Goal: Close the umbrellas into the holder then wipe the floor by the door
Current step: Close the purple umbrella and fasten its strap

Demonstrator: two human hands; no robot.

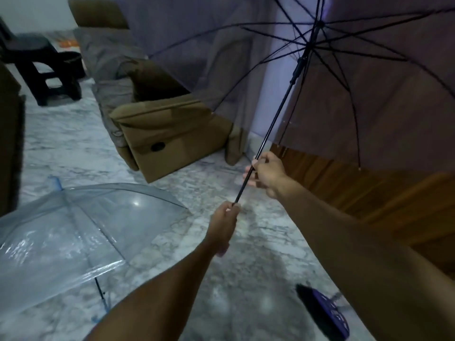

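I hold an open, see-through purple umbrella (357,77) up at the right, its canopy spread and its black ribs showing. My left hand (225,223) grips the bottom end of its black shaft, where the handle is hidden inside the fist. My right hand (266,174) is closed around the shaft a little higher up. A second umbrella (73,232), clear with blue trim, lies open on the marble floor (246,254) at the lower left. The wooden door (369,193) stands at the right behind the purple canopy.
A brown recliner sofa (160,129) stands at the centre, with a curtain (229,94) behind it. A dark plastic stool (41,67) is at the far left. A purple and black perforated object (325,313) lies on the floor at the bottom right.
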